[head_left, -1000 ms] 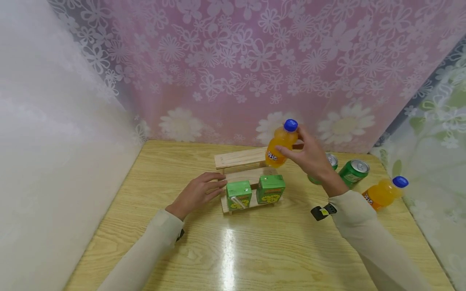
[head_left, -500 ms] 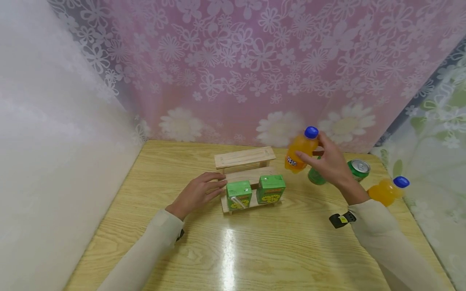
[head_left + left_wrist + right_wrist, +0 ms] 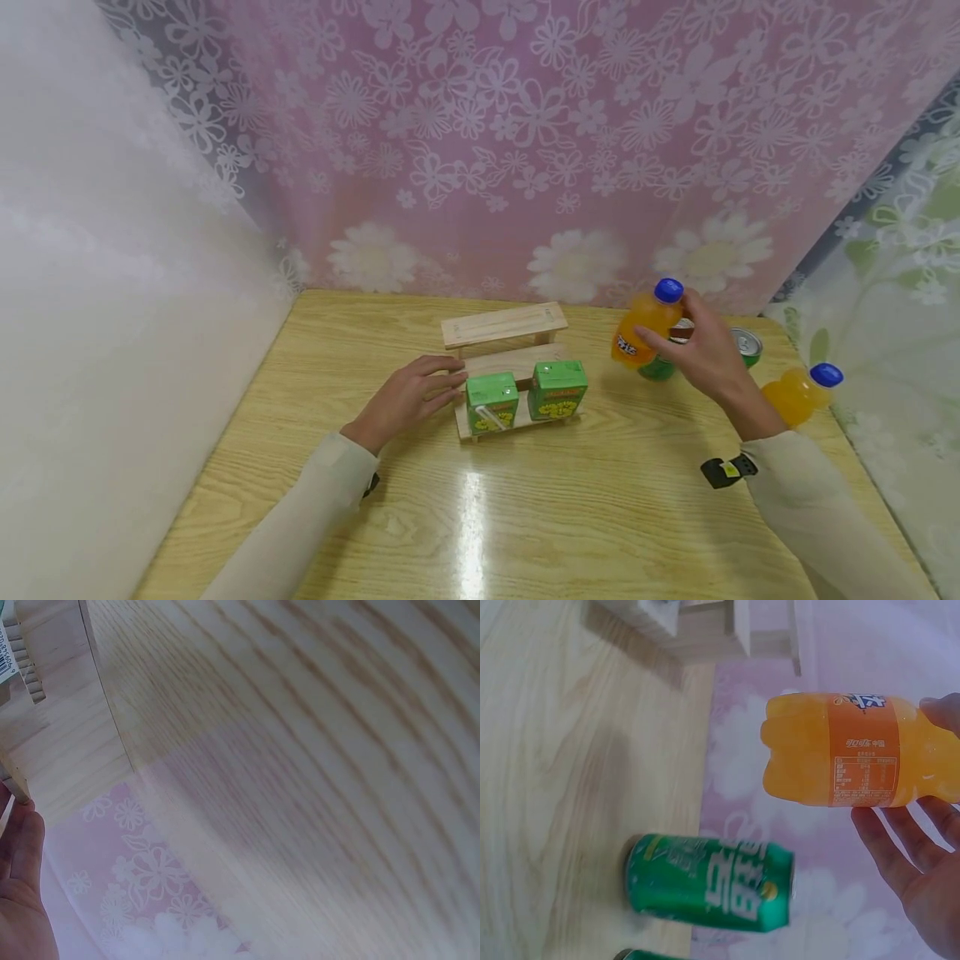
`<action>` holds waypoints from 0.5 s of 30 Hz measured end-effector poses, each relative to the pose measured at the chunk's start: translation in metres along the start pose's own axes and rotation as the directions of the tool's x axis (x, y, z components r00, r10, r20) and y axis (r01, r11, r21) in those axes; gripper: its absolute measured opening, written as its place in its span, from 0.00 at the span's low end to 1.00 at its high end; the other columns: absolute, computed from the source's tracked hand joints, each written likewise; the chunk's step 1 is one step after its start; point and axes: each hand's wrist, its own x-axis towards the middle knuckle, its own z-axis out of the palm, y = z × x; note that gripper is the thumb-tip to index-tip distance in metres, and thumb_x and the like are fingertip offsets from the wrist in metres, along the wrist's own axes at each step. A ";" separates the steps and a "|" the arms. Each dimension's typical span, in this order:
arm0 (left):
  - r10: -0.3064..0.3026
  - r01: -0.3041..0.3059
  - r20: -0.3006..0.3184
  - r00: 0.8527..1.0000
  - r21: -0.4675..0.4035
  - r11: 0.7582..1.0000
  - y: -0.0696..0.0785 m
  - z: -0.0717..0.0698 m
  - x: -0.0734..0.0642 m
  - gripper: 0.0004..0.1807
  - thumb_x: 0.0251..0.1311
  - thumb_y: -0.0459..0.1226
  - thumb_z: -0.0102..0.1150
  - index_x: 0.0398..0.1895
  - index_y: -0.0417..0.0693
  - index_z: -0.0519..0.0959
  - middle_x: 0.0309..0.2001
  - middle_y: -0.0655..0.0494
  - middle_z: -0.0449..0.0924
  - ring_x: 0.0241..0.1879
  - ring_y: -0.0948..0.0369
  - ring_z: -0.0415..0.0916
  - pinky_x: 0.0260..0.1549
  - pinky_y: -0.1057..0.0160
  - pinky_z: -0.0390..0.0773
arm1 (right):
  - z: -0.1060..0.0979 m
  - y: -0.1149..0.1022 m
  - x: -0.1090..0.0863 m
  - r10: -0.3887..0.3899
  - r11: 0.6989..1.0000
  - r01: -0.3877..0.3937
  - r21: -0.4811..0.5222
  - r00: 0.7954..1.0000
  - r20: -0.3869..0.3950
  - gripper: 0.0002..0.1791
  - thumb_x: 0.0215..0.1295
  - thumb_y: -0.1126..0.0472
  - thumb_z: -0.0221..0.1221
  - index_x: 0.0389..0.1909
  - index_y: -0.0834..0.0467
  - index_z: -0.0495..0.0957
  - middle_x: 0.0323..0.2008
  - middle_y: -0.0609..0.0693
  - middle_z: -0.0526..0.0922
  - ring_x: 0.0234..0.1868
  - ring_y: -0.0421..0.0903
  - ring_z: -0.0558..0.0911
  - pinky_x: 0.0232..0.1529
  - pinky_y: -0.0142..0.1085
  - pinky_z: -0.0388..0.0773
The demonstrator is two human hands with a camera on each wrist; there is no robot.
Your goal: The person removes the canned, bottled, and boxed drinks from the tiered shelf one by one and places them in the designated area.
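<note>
Left hand (image 3: 408, 398) is being rested on the wooden tabletop (image 3: 525, 517), fingers straight and relaxed, fingertips touching the left end of the small two-tier wooden rack (image 3: 504, 323); nothing is being held by it. Two green juice cartons (image 3: 525, 398) are being carried upright, side by side, on the rack's lower tier; the upper tier is bare.

Right hand (image 3: 705, 354) is being curled round an orange soda bottle (image 3: 643, 327) with a blue cap (image 3: 667, 291). The bottle is being held in the air, tilted, to the right of the rack and just above a green soda can (image 3: 709, 881). A second green can (image 3: 745, 343) is being partly hidden behind the hand, and a second orange bottle (image 3: 798, 390) is lying near the table's right edge.

Judgement: the grip is best being kept around the bottle's body and the base levelled, since the cans below are being crowded. Open room is being offered between rack and cans and across the near tabletop; the right edge and the floral curtain (image 3: 525, 142) behind are close.
</note>
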 end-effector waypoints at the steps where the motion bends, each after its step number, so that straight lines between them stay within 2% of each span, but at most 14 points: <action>1: -0.001 0.001 0.002 1.000 0.000 1.000 0.000 0.000 0.000 0.21 0.69 0.36 0.74 0.64 0.46 0.88 0.67 0.49 0.85 0.68 0.52 0.82 0.65 0.52 0.86 | -0.001 0.002 -0.002 0.004 1.000 -0.004 -0.002 1.000 0.000 0.38 0.75 0.57 0.71 0.80 0.62 0.67 0.61 0.65 0.81 0.62 0.60 0.79 0.51 0.08 0.70; 4: -0.004 0.004 0.007 1.000 0.001 1.000 0.000 0.000 0.000 0.21 0.69 0.36 0.74 0.64 0.46 0.88 0.67 0.49 0.85 0.68 0.52 0.82 0.65 0.52 0.86 | -0.004 0.008 -0.007 0.029 1.000 -0.029 -0.007 1.000 0.005 0.37 0.77 0.55 0.69 0.79 0.62 0.67 0.62 0.65 0.80 0.62 0.62 0.79 0.51 0.10 0.72; 6: -0.003 0.003 0.008 1.000 0.000 1.000 0.001 0.000 0.000 0.21 0.69 0.36 0.73 0.64 0.46 0.88 0.67 0.49 0.85 0.68 0.52 0.82 0.65 0.53 0.86 | -0.007 0.012 -0.011 0.044 0.999 -0.044 -0.013 0.999 0.008 0.38 0.77 0.53 0.69 0.80 0.61 0.66 0.63 0.64 0.80 0.62 0.59 0.79 0.51 0.11 0.73; 9: -0.008 0.008 0.014 1.000 -0.004 1.000 0.001 -0.001 0.001 0.20 0.70 0.36 0.73 0.64 0.46 0.88 0.67 0.49 0.85 0.68 0.52 0.81 0.65 0.52 0.86 | -0.010 0.019 -0.017 0.068 0.997 -0.068 -0.025 0.998 0.006 0.37 0.77 0.51 0.68 0.79 0.60 0.67 0.63 0.64 0.80 0.59 0.44 0.78 0.50 0.11 0.72; 13: -0.027 0.027 0.030 0.999 -0.007 1.000 0.000 -0.001 0.000 0.21 0.71 0.36 0.72 0.65 0.46 0.87 0.68 0.50 0.84 0.69 0.52 0.81 0.67 0.52 0.85 | -0.015 0.028 -0.025 0.079 0.997 -0.080 -0.023 0.997 -0.009 0.37 0.77 0.52 0.69 0.79 0.61 0.68 0.64 0.65 0.80 0.54 0.21 0.71 0.48 0.09 0.71; 15: -0.030 0.031 0.035 0.999 -0.003 1.000 0.000 -0.001 0.000 0.21 0.71 0.36 0.72 0.65 0.46 0.87 0.68 0.50 0.84 0.69 0.52 0.80 0.67 0.52 0.85 | -0.017 0.033 -0.029 0.086 0.996 -0.086 -0.014 0.996 -0.011 0.38 0.76 0.53 0.70 0.79 0.61 0.67 0.65 0.68 0.80 0.52 0.16 0.70 0.47 0.09 0.72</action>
